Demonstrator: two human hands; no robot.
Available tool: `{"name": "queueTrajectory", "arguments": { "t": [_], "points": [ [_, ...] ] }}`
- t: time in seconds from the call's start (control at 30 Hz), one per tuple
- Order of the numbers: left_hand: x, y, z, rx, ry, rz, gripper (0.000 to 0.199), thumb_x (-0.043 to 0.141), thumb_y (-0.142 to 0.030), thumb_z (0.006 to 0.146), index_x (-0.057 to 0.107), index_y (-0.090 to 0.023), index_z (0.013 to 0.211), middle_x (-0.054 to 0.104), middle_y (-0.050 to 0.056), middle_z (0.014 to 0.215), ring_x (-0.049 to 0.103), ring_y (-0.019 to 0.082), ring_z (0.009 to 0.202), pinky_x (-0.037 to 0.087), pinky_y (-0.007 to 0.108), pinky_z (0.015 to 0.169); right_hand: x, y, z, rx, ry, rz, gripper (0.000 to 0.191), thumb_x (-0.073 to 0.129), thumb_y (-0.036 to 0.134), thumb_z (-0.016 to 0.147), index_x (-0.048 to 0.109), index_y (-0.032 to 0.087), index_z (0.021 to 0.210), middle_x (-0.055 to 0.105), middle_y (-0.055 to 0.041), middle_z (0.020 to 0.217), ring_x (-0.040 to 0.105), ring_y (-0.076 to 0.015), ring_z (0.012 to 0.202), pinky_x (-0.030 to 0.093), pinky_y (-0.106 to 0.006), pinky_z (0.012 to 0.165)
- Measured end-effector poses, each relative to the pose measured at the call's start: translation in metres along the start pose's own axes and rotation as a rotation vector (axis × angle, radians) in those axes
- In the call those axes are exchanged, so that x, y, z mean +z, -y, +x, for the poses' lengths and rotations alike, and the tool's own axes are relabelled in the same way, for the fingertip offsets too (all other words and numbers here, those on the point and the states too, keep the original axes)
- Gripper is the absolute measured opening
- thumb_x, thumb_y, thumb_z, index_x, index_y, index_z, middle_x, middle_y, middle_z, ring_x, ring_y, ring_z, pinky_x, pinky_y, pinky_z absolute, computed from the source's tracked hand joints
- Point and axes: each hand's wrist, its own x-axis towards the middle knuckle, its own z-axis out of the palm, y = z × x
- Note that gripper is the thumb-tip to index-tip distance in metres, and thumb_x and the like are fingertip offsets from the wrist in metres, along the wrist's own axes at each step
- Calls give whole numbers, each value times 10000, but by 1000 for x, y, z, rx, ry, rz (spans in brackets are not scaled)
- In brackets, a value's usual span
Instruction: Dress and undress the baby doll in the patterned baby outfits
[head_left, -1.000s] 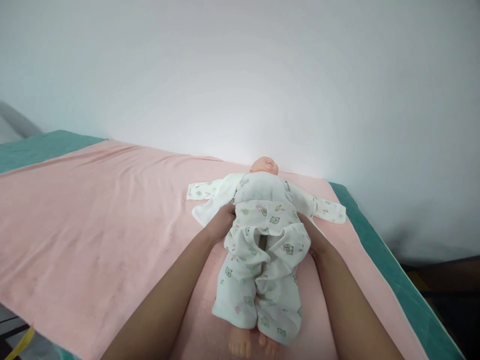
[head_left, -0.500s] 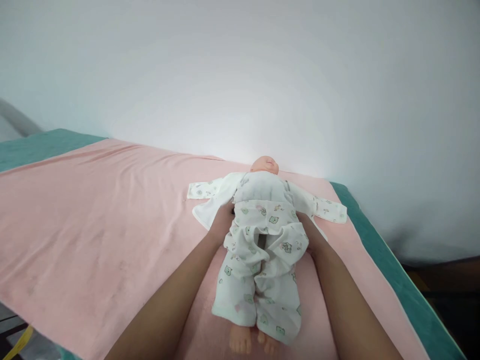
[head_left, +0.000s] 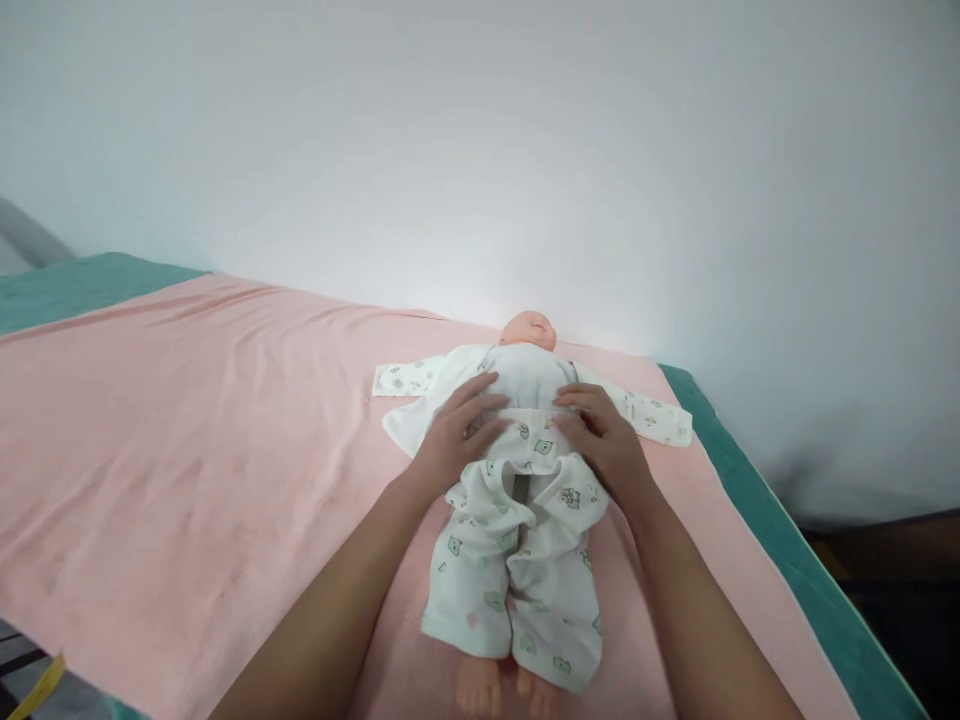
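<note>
A baby doll (head_left: 528,329) lies on its back, head toward the wall and bare feet toward me. It wears printed white pants (head_left: 480,570), pulled up to the waist, and a white top (head_left: 525,372). A printed white jacket (head_left: 431,410) is spread out beneath it, both sleeves stretched sideways. My left hand (head_left: 459,430) rests with spread fingers on the left side of the waistband and belly. On the right side, my right hand (head_left: 600,430) lies likewise, fingers apart over the waistband edge. Neither hand grips anything.
A pink sheet (head_left: 187,450) with wrinkles covers most of the surface, over a green cover (head_left: 750,460) that shows at the right and far left. Behind stands a pale wall (head_left: 480,150). A yellow strip (head_left: 41,690) is at the lower left corner.
Both my hands have come up from beside and behind the doll's waist onto the front of its belly, with fingers now spread. The doll and clothes lie nearly as before.
</note>
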Motion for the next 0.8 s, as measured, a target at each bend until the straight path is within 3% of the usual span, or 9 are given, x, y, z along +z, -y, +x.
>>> {"name": "queueTrajectory", "arguments": {
  "t": [0.1,0.17,0.27,0.33,0.4,0.5,0.63,0.8],
  "points": [
    [0,1,0,28,82,47,254,639,-359,840,682,-242,1061,443,62,1472,343,272,1397,388,379,1082,4,4,-2,-17,155,-136,249,700,441,766,690,293,966,442,-36,1309,410,-252,1257,347,-389,1067],
    [2,3,0,29,106,84,208,628,-357,844,671,-233,1006,420,66,1490,420,278,1336,458,371,977,3,2,-2,6,144,-205,258,718,455,743,675,280,928,425,-40,1316,392,-261,1258,336,-405,1068],
    [8,0,3,20,133,195,107,575,-308,872,623,-216,897,461,80,1454,533,268,1197,459,370,896,0,4,3,3,144,-238,234,710,448,744,620,239,800,466,-47,1269,446,-253,1192,368,-386,1006],
    [10,-5,11,-4,142,251,89,535,-284,889,586,-216,865,579,95,1311,573,270,1111,438,370,864,-1,9,11,-16,186,-238,223,675,434,775,586,230,758,535,-40,1180,510,-230,1085,402,-351,919],
    [11,-8,24,-60,131,257,98,512,-299,899,564,-223,866,675,85,1041,612,258,934,422,350,781,-2,15,25,7,201,-283,227,635,444,806,571,234,748,609,-22,981,547,-206,911,413,-325,791],
    [9,-5,51,-155,68,218,116,527,-331,885,540,-226,838,611,25,705,548,210,683,371,313,667,0,17,50,84,153,-361,275,594,495,824,556,239,730,577,19,696,501,-177,702,364,-300,657],
    [8,19,82,-275,69,41,149,574,-358,847,525,-219,822,573,-9,681,505,175,676,354,285,643,4,-3,75,196,143,-205,315,597,549,803,576,236,784,565,45,657,482,-155,655,353,-273,624],
    [11,50,92,-493,212,-486,276,679,-432,760,542,-194,778,521,-30,687,466,121,639,362,233,588,4,-34,83,360,163,184,364,674,565,735,570,220,782,562,51,658,474,-126,604,367,-238,573]
  ]
}}
